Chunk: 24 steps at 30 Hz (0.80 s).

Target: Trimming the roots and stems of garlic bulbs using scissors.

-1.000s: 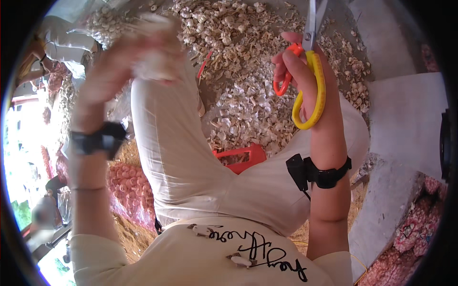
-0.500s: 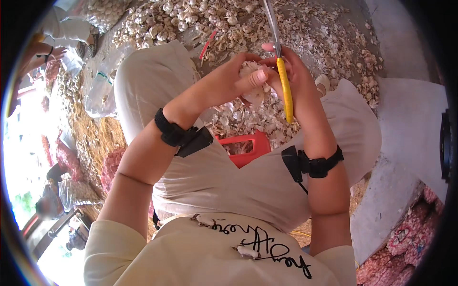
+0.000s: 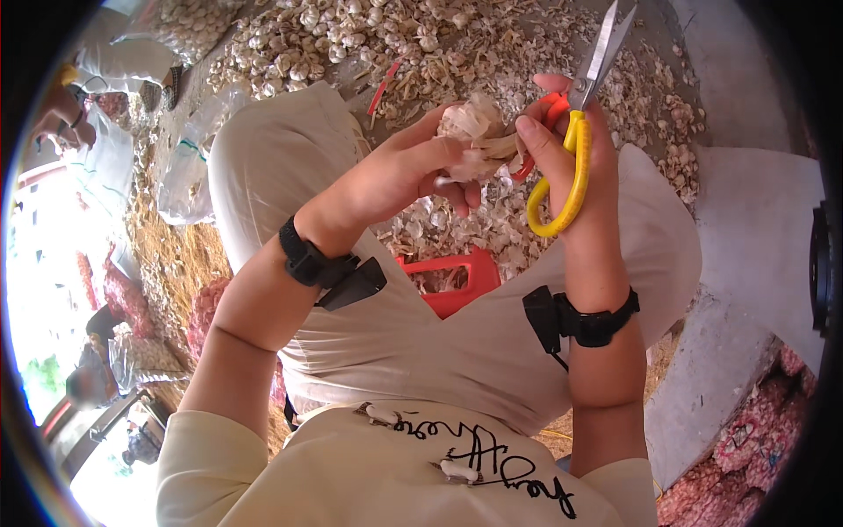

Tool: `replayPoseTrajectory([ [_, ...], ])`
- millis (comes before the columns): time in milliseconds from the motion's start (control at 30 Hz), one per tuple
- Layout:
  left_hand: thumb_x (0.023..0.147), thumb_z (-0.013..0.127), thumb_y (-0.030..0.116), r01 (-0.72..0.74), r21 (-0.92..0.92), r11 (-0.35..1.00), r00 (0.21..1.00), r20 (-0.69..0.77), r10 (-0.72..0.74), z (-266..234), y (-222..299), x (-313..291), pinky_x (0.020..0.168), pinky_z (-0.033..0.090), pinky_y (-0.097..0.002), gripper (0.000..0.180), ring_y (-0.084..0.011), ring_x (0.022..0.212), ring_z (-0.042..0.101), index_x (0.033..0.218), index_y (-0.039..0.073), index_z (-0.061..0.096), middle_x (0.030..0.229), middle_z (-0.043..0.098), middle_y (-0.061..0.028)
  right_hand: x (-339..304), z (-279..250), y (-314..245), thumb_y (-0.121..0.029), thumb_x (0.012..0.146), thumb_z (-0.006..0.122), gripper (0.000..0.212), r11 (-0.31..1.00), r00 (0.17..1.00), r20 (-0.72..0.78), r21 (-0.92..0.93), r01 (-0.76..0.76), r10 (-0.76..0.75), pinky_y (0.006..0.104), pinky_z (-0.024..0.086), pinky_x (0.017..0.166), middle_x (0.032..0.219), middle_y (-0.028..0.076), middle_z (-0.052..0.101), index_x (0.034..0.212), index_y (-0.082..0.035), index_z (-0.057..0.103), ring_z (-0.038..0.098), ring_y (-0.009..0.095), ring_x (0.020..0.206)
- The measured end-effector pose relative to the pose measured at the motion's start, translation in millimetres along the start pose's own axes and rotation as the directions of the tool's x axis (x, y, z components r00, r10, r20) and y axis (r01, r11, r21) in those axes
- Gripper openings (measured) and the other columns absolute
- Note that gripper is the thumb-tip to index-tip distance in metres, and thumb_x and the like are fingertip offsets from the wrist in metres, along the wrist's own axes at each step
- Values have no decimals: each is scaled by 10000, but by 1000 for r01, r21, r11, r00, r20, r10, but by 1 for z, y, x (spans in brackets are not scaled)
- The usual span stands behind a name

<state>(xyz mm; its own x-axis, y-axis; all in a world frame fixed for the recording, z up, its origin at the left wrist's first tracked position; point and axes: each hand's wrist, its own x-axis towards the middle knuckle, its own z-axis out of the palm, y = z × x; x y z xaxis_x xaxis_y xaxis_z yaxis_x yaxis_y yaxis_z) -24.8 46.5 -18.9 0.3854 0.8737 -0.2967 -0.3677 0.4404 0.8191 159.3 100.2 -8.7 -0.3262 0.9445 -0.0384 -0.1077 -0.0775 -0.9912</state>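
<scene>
My left hand (image 3: 397, 176) is closed round a garlic bulb (image 3: 471, 123) with loose, papery skin. The bulb's dry stem points toward my right hand (image 3: 599, 162). A pair of scissors (image 3: 581, 180) with one yellow and one red handle is gripped in my right hand. Its blades are slightly parted and point up and away, to the right of the bulb. My right thumb is close to the stem's end; whether it touches the stem I cannot tell.
Between my knees lie garlic skins (image 3: 457, 220) and a red plastic piece (image 3: 474, 277) with an opening. Many garlic bulbs (image 3: 299, 53) are heaped on the far floor. A clear plastic bag (image 3: 186, 180) lies beside my left knee. Pink net sacks (image 3: 746, 448) sit at the near right.
My hands have moved apart, the right one going right with the scissors. The scissors have turned, so their red handle and parted blades now show. The garlic bulb stays in my left hand.
</scene>
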Motion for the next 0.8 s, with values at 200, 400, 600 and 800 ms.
replayPoseTrajectory([
  [200,943,510,296,67,-336,939,987,163,-12,0,6,-2,756,543,-346,557,-244,878,633,1382,33,289,1087,579,-136,5,-6,2,-49,818,665,418,962,991,-60,256,-97,116,220,477,626,849,18,570,1208,-37,515,567,96,745],
  [400,893,628,179,-143,4,990,977,160,141,10,3,-5,837,536,-368,675,-220,1040,582,1420,32,232,1255,489,-121,6,-14,-2,-55,828,648,434,934,989,-58,338,-112,140,239,476,676,865,36,584,1230,-14,491,589,124,775],
  [600,850,686,161,-362,142,921,932,51,359,12,3,-1,881,502,-350,752,-192,1068,555,1425,37,219,1281,471,-110,3,-7,-6,-60,829,657,445,922,994,-22,375,-92,108,253,491,685,872,48,593,1234,-12,480,598,131,772],
  [800,883,604,289,-433,190,881,898,8,440,3,1,-10,844,485,-294,625,-146,962,571,1352,1,307,1182,515,-91,0,-7,-5,-2,792,668,493,945,988,125,304,-121,86,222,474,671,886,37,576,1247,-41,482,577,104,756],
])
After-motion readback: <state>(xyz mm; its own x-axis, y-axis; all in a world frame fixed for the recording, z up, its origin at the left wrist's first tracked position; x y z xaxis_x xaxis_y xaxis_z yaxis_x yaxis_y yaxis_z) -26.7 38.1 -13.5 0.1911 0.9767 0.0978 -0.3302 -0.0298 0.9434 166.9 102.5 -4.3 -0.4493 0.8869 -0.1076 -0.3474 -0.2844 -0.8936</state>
